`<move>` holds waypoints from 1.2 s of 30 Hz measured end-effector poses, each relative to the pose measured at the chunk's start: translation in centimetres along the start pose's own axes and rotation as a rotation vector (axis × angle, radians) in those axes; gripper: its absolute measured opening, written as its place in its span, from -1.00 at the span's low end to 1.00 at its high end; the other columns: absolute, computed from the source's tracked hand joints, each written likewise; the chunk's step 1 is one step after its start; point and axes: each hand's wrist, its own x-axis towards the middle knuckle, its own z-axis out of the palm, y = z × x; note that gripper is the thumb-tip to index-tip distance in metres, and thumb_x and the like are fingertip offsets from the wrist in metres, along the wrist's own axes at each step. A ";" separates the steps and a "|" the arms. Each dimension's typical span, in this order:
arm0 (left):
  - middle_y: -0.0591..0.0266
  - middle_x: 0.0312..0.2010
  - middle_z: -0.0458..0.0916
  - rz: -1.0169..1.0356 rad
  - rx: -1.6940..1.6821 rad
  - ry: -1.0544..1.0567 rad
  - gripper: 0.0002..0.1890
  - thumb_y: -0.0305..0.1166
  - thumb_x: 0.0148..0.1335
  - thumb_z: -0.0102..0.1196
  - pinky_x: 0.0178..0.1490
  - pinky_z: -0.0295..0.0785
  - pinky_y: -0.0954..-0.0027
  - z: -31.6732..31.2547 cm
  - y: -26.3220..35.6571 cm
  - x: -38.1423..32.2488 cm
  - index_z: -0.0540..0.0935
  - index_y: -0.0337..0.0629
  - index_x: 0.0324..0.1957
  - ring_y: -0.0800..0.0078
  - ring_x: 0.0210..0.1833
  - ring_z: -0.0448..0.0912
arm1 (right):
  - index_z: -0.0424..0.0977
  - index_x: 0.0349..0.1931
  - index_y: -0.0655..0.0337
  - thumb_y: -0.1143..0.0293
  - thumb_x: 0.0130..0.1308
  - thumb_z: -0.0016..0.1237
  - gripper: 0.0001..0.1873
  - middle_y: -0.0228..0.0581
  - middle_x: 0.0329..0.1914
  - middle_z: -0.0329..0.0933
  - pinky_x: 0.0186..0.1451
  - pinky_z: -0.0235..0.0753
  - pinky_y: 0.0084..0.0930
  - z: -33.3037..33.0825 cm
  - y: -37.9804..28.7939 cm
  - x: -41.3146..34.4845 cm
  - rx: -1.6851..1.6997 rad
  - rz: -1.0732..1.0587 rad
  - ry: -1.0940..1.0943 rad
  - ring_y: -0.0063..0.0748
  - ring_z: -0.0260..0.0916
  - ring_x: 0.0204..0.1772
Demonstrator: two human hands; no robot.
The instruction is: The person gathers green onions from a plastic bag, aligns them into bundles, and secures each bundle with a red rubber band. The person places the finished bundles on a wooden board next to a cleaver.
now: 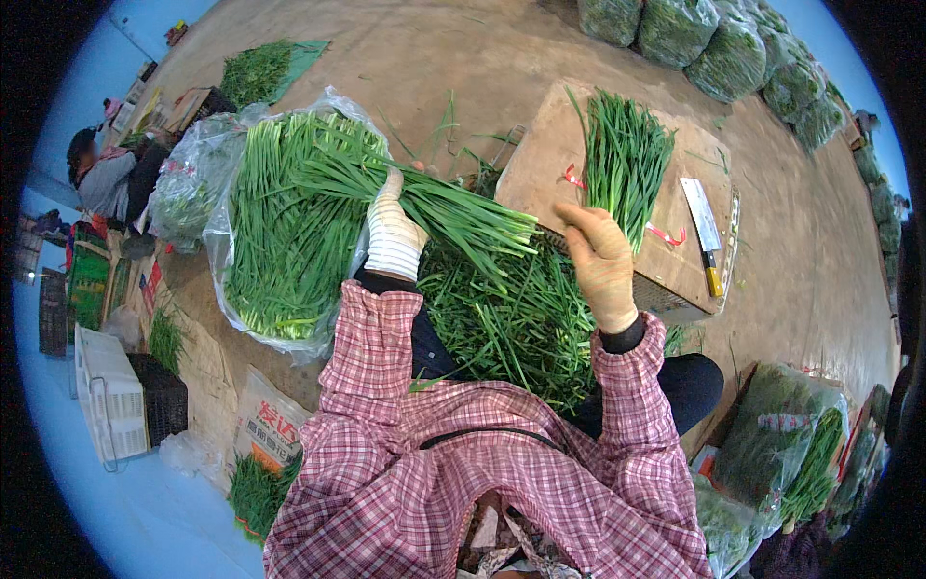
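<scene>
My left hand [394, 228], in a striped work glove, grips a bunch of long green leafy stalks, like garlic chives [463, 213], its pale cut ends pointing right. Under its leaves lies an open plastic bag [217, 242] packed with the same greens. My right hand [599, 262], in a tan glove, is raised by those cut ends, fingers partly curled, holding nothing I can see. Just beyond it, a second bunch [626, 159] lies on a wooden board [542, 152] across red tape. A knife [702, 224] with a broad blade rests at the board's right.
Loose greens [506, 318] are heaped between my legs. Full plastic bags [727, 58] line the upper right, and others [774, 427] stand lower right. At the far left a person [108, 177] sits near crates; a white crate [108, 391] and a black crate [158, 398] stand lower left.
</scene>
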 end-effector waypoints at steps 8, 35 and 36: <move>0.20 -0.06 0.69 0.070 0.057 -0.009 -0.71 -0.14 0.41 0.17 0.16 0.52 -0.07 -0.7 -0.3 0.5 0.64 -0.09 0.01 0.17 -0.01 0.62 | 0.66 -0.35 0.00 0.31 0.07 0.24 -0.88 -0.29 -0.33 0.55 0.08 0.34 -0.09 1.4 0.3 1.3 -0.444 -0.148 -0.278 -0.12 0.49 -0.11; 0.22 0.05 0.66 0.017 0.048 0.035 -0.58 0.04 0.47 0.03 0.23 0.48 -0.19 -1.7 -0.1 0.1 0.64 -0.06 0.07 0.11 0.09 0.59 | 0.57 0.12 0.26 0.26 0.49 -0.02 -0.66 -0.35 0.08 0.60 0.20 0.49 -0.38 6.4 3.2 -2.2 1.264 0.903 -0.319 -0.46 0.51 0.13; 0.19 0.07 0.67 0.009 0.079 0.055 -0.58 0.03 0.47 0.03 0.23 0.49 -0.18 -1.9 -0.2 0.2 0.64 -0.08 0.07 0.11 0.11 0.60 | 0.59 0.09 0.27 0.31 0.49 -0.03 -0.69 -0.32 0.07 0.61 0.18 0.50 -0.39 6.9 3.6 -2.5 1.393 0.928 -0.267 -0.45 0.52 0.11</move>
